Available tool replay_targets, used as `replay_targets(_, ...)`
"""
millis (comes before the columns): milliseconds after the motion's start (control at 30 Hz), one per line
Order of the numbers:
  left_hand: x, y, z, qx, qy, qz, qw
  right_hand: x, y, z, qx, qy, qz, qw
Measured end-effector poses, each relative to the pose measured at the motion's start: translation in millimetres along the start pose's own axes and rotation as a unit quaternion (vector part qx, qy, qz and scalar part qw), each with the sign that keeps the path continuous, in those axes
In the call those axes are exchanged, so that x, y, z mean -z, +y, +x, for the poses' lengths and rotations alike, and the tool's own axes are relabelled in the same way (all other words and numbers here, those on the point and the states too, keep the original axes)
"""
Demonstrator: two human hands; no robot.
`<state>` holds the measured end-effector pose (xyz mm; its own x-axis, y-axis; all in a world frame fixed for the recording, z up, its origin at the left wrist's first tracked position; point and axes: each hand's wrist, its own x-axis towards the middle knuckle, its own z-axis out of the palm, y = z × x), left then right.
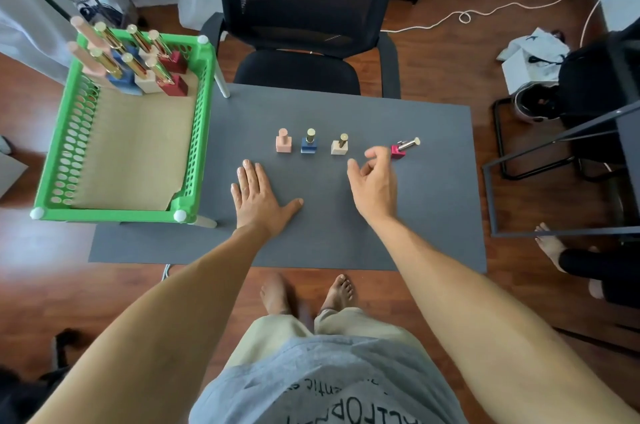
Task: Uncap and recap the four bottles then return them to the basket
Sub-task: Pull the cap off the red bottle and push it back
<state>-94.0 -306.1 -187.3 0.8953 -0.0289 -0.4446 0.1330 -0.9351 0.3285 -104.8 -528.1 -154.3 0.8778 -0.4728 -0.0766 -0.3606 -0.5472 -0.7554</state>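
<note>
Fingers right hand loosely curled, holding nothing | left hand flat on table

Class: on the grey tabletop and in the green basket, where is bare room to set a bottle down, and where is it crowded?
Free: the grey tabletop right of the right hand, and the green plastic basket's cardboard-lined near half. Crowded: the basket's far end, and the tabletop bottle row from pink bottle to red bottle.

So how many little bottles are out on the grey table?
4, in a row: pink bottle leftmost, blue bottle, cream bottle, then red bottle rightmost, leaning.
</note>
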Motion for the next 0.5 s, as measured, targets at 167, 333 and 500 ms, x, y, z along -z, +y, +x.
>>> replay_targets(167, -0.2, -1.4, 0.3, 0.000, 0.006, 0.005, 1.000, 1.7, 28.2, -11.0, -0.126, 0.076, 0.086, 0.985)
replay_targets(333, -2.9, -2.9, -0.2, -0.004, 0.011, 0.008, 1.000, 10.7, 37.7, 21.3, -0.212, 0.087, 0.108, 0.967)
replay_targets(500, -3.1, -6.3, 0.8, -0.008, 0.015, 0.010, 1.000, 7.7, 33.8, 47.5, -0.254, 0.099, 0.104, 0.957)
